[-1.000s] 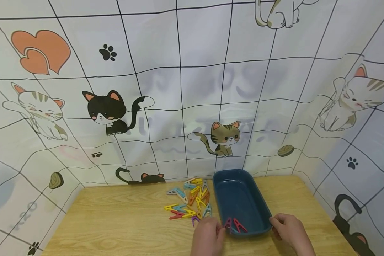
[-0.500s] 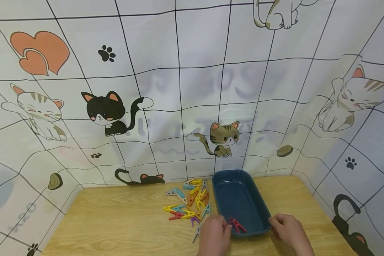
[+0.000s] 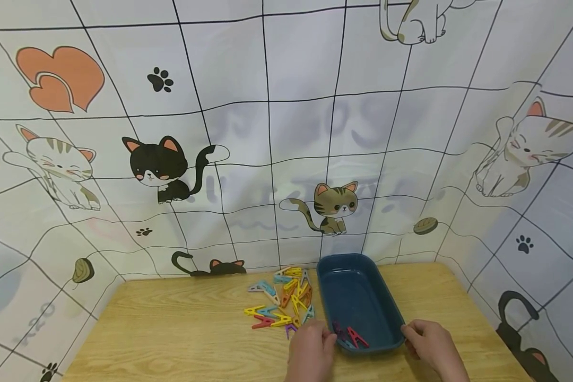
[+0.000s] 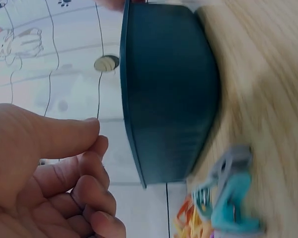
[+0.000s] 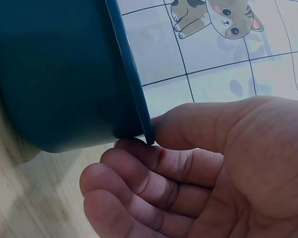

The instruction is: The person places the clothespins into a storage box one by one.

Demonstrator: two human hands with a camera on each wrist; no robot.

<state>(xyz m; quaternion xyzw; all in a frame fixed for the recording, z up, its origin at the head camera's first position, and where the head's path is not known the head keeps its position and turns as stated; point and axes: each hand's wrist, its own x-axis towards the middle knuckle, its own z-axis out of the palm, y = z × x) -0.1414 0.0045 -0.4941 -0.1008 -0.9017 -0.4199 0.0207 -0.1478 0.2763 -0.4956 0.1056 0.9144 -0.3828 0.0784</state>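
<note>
A dark blue plastic tray (image 3: 358, 297) stands on the table, its near end between my hands. My right hand (image 3: 430, 342) pinches its rim at the near right corner, thumb on one side and index finger below in the right wrist view. My left hand (image 4: 54, 173) is beside the near left corner, fingers curled and thumb tip against the index finger; nothing shows between them. Inside the tray lie a red clothespin (image 3: 357, 338) and darker ones next to it. In the left wrist view, a grey-and-teal clothespin shape (image 4: 233, 193) lies on the table below the tray.
Several yellow, orange, blue, red and purple clothespins (image 3: 281, 319) lie heaped left of the tray. The wooden table (image 3: 172, 329) meets a cat-printed wall sheet (image 3: 248, 132) at the back and right.
My left hand moves right over the tray's near left corner, then back left, uncovering the darker clothespins again and covering a grey one on the table. My right hand stays on the rim.
</note>
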